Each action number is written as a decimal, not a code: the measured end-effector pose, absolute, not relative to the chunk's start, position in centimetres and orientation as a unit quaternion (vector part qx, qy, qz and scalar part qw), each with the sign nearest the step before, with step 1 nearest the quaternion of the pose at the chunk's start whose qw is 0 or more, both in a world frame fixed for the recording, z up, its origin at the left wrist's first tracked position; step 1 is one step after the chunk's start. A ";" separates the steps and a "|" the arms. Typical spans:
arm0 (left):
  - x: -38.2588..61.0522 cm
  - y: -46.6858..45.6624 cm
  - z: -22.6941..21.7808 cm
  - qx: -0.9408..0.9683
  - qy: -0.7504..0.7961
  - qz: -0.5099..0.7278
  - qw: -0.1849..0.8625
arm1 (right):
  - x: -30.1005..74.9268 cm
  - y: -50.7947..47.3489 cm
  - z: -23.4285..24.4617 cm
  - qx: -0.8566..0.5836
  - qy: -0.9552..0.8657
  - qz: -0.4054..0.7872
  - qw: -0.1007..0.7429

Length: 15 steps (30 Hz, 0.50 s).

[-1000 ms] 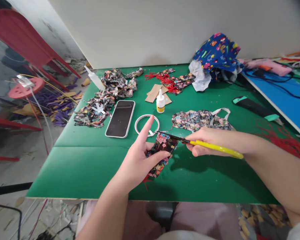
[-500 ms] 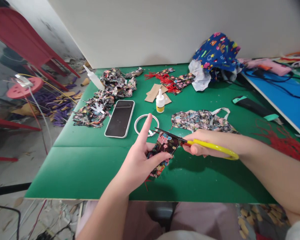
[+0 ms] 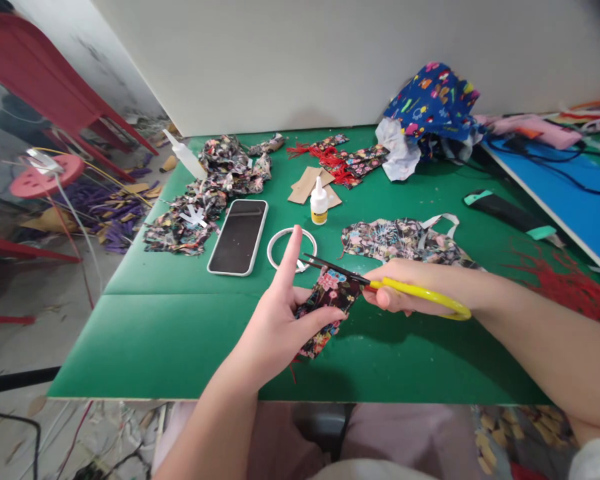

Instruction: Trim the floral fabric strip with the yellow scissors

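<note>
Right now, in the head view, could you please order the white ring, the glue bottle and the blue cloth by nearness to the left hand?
1. White ring, just beyond the left hand's raised forefinger.
2. Glue bottle, farther back, centre.
3. Blue cloth, far right at the back.

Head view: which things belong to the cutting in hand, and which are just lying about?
In use: left hand, small black floral fabric piece, right hand, yellow-handled scissors.
Lying about: white-cased phone, white ring, small white glue bottle, floral scrap heap, blue patterned cloth.
</note>
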State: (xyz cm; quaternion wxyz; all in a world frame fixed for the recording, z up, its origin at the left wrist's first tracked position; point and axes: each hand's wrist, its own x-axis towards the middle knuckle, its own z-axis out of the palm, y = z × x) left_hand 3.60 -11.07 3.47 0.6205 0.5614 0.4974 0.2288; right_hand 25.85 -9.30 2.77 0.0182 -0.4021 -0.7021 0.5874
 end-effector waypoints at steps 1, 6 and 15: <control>3.6 -11.1 3.5 0.561 0.498 0.226 0.621 | 25.9 -9.3 2.8 -0.403 -0.702 0.587 0.019; 3.7 -11.1 3.4 0.561 0.494 0.232 0.622 | 26.1 -9.3 2.6 -0.407 -0.691 0.597 0.025; 4.1 -11.5 3.0 0.531 0.500 0.298 0.616 | 26.0 -9.3 3.0 -0.456 -0.633 0.626 -0.002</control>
